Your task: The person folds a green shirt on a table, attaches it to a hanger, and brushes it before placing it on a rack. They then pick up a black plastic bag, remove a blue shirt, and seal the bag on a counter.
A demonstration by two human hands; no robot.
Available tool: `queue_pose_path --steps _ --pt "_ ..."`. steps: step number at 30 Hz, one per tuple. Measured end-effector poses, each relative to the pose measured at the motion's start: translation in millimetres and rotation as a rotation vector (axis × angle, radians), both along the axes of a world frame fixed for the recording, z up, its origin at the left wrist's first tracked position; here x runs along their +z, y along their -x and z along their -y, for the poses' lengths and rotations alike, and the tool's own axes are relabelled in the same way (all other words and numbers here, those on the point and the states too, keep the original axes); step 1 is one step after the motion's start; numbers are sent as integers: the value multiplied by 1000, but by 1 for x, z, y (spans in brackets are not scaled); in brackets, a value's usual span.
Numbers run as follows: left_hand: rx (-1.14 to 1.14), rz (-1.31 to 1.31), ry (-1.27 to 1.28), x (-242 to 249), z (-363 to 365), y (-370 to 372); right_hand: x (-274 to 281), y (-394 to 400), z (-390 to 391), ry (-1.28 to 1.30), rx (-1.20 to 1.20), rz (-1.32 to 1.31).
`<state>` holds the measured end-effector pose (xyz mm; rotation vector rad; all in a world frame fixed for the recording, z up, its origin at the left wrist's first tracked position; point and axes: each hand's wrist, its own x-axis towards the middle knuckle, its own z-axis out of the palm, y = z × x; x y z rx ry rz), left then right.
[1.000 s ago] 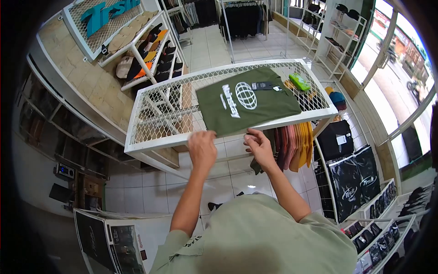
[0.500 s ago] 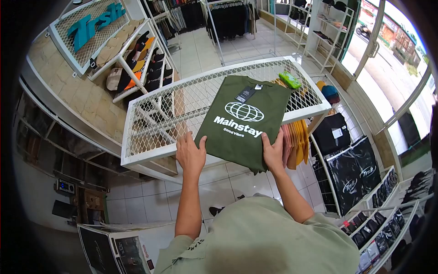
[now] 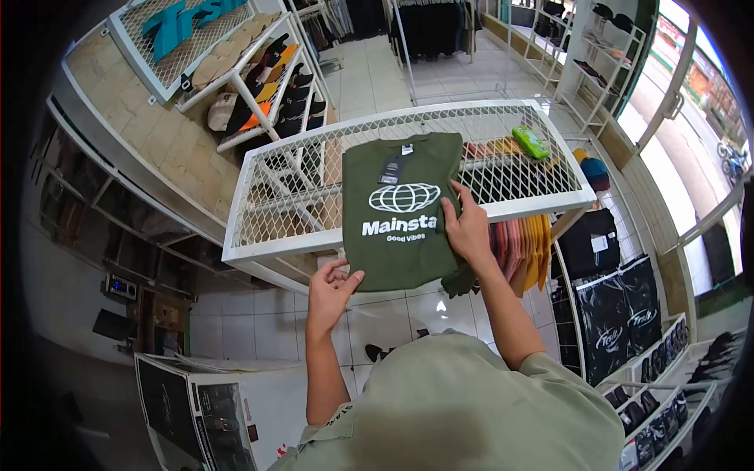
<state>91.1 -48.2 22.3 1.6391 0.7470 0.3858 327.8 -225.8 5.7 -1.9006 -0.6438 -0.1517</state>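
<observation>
A folded dark green shirt [image 3: 400, 228] with a white globe print and a dark tag near its collar lies on the white mesh-topped rack [image 3: 290, 188], its lower part jutting past the front edge. At the shirt's lower left corner, my left hand [image 3: 331, 294] pinches the cloth between thumb and fingers. My right hand [image 3: 465, 224] grips the right side, thumb on top near the end of the lettering, covering part of it. A bright green packet [image 3: 530, 142] rests on the mesh at the right, apart from both hands.
Pink and yellow garments [image 3: 522, 251] hang beneath the rack's right part. Left of it stands a slanted shelf with caps [image 3: 267, 86]. Black packaged goods [image 3: 616, 314] are at the right. A white box [image 3: 259, 416] stands at the lower left.
The shirt has turned more upright in view and moved left on the rack. My right hand has moved up its side; my left hand now holds its lower left corner. The packet's place on the mesh is unchanged.
</observation>
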Motion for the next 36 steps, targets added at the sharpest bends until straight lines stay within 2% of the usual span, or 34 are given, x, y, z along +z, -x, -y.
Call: queue_pose_path --steps 4,6,8,9,10,11,12,14,16,18,22,24,27,28,30,32,33,34,36 --pt "65 102 -28 -19 -4 -16 -2 -23 -1 31 -115 131" --pt "73 126 -37 -24 2 -24 -2 -37 1 182 -218 184" --pt "74 111 -235 -20 10 -41 6 -45 0 247 -247 195" --pt "79 111 -232 -18 9 -49 9 -48 -1 306 -281 198" --pt "102 20 -375 -17 6 -55 7 -53 -1 310 -276 197" --pt "121 -73 -520 -16 1 -61 2 -60 0 317 -290 308" --pt "120 -78 -517 -15 -4 -66 2 -64 1 326 -304 418" --pt "155 -138 -716 -14 -14 -77 -2 -66 0 328 -304 416" --pt "159 -194 -720 -8 -23 -89 -1 -68 -2 340 -290 414" --pt "148 -259 -840 -6 -38 -103 1 -74 -6 373 -285 355" --pt "113 -289 -813 -4 -64 -132 12 -86 -13 382 -246 142" --pt "116 -281 -783 -7 -74 -145 9 -92 -15 347 -244 179" --pt "201 -117 -804 -1 -83 -158 13 -93 -19 317 -239 198" --pt "196 -108 -796 2 -89 -165 16 -93 -21 327 -233 168" --pt "155 -40 -542 3 -109 -175 17 -102 -26 324 -215 130" --pt "109 11 -471 -17 -138 -188 18 -115 -31 300 -121 -177" --pt "-11 73 -197 -22 -148 -193 20 -124 -35 323 -97 -282" --pt "-133 137 73 -17 -153 -198 13 -135 -35 333 -90 -278" --pt "-167 136 177 3 -163 -204 -4 -160 -39 169 -31 -445"
